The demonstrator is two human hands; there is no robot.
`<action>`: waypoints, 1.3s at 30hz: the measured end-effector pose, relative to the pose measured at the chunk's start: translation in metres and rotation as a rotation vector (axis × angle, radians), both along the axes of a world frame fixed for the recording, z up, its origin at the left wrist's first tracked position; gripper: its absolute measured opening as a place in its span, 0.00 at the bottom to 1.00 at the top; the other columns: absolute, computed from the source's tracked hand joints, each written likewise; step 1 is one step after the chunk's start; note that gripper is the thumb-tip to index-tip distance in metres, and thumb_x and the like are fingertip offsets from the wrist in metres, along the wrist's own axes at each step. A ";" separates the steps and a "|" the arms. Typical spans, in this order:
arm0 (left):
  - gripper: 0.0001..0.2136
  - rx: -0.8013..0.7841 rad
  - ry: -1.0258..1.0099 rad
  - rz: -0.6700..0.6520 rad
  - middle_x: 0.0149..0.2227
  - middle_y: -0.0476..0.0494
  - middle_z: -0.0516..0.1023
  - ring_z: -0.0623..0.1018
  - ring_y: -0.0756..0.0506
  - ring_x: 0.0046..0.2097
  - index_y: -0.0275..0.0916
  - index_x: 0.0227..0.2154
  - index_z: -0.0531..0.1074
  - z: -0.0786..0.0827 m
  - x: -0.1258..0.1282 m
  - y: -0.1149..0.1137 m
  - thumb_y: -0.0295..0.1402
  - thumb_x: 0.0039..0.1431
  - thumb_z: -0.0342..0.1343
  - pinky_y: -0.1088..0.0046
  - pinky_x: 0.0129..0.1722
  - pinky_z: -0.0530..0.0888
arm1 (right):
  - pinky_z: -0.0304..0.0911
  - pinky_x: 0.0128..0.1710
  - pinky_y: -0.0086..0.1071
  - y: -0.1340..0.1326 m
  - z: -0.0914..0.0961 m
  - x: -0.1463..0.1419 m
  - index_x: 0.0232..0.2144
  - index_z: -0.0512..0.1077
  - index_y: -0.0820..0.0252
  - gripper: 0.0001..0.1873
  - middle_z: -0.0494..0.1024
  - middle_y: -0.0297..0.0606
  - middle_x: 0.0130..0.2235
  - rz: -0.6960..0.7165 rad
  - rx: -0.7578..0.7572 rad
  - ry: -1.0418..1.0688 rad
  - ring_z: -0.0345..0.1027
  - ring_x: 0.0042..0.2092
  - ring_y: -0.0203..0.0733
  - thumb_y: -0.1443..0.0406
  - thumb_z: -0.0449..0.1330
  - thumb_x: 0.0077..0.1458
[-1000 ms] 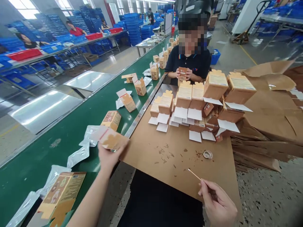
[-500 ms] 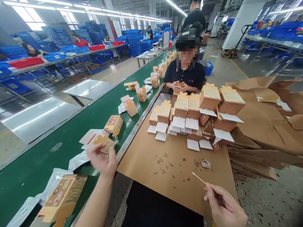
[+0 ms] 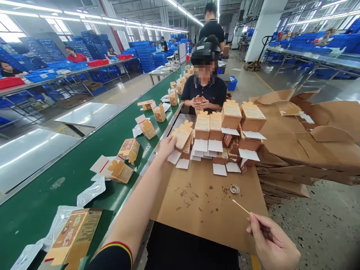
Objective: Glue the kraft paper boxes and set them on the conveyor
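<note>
My left hand (image 3: 167,147) reaches forward to the left end of the stacked boxes. Its fingers close on the side of a brown carton (image 3: 183,135), which sits tilted with its scalloped flaps up and a white flap hanging below. Between the thumb and fingers of my right hand (image 3: 270,234) is a thin cotton swab (image 3: 240,206), its white tip pointing up and left. Just beyond the tip lies a small round clear dish (image 3: 234,189) on the cardboard sheet (image 3: 197,221). Dark smears and specks mark the sheet beside it.
Open cartons (image 3: 120,171) and clear plastic pouches (image 3: 91,191) lie along the green conveyor belt (image 3: 59,165) on my left. More stacked cartons (image 3: 231,116) stand ahead. A co-worker (image 3: 204,88) sits opposite holding a carton. Flattened brown cardboard (image 3: 303,146) is piled at right.
My left hand has moved from above the belt, forward and right, to a carton at the stack, which now tilts. My right hand still holds the cotton swab. The view has turned slightly right.
</note>
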State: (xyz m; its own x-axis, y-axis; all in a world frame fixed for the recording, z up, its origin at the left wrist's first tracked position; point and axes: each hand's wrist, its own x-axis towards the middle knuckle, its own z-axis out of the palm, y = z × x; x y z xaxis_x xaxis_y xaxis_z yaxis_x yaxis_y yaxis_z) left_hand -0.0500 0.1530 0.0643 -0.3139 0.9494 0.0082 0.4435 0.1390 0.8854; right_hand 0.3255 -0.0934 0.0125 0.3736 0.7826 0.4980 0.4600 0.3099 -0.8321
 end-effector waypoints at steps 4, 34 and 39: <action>0.26 0.107 -0.146 0.102 0.69 0.34 0.84 0.80 0.32 0.74 0.45 0.66 0.79 -0.027 -0.025 -0.070 0.53 0.74 0.60 0.53 0.73 0.76 | 0.79 0.27 0.33 0.013 -0.003 0.009 0.36 0.90 0.54 0.20 0.86 0.38 0.27 -0.033 -0.018 -0.017 0.78 0.23 0.41 0.47 0.75 0.73; 0.39 -0.235 -0.769 -0.039 0.56 0.29 0.93 0.92 0.24 0.60 0.40 0.50 0.81 -0.083 0.054 -0.169 0.46 0.36 0.93 0.45 0.63 0.88 | 0.77 0.28 0.33 0.031 -0.025 -0.008 0.37 0.88 0.55 0.19 0.87 0.39 0.29 0.023 -0.060 -0.176 0.78 0.24 0.41 0.52 0.68 0.78; 0.40 -0.216 -0.686 -0.032 0.55 0.30 0.93 0.92 0.25 0.59 0.41 0.49 0.80 -0.081 0.056 -0.171 0.50 0.35 0.92 0.45 0.63 0.88 | 0.76 0.28 0.28 0.007 -0.038 -0.079 0.36 0.86 0.53 0.15 0.84 0.34 0.29 0.339 -0.101 -0.090 0.77 0.25 0.37 0.62 0.66 0.78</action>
